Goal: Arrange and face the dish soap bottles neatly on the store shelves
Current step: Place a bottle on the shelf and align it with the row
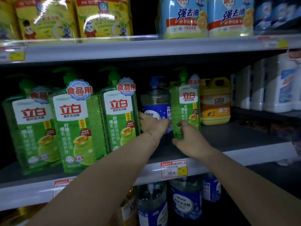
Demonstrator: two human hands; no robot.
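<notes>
Reaching into the middle shelf (228,154), a person's right hand (187,139) grips a green soap bottle (185,108) set far back, the left hand (151,124) clasps the blue bottle (154,101) beside it; both want sliding near, labels outward.

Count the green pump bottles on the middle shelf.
4: three in a row at left, one set back right of the blue bottle, under the right hand. Others may hide behind.

Grey middle shelf (228,137), green soap bottles (76,128) upright, blue bottle (154,101), yellow jug (215,101)
</notes>
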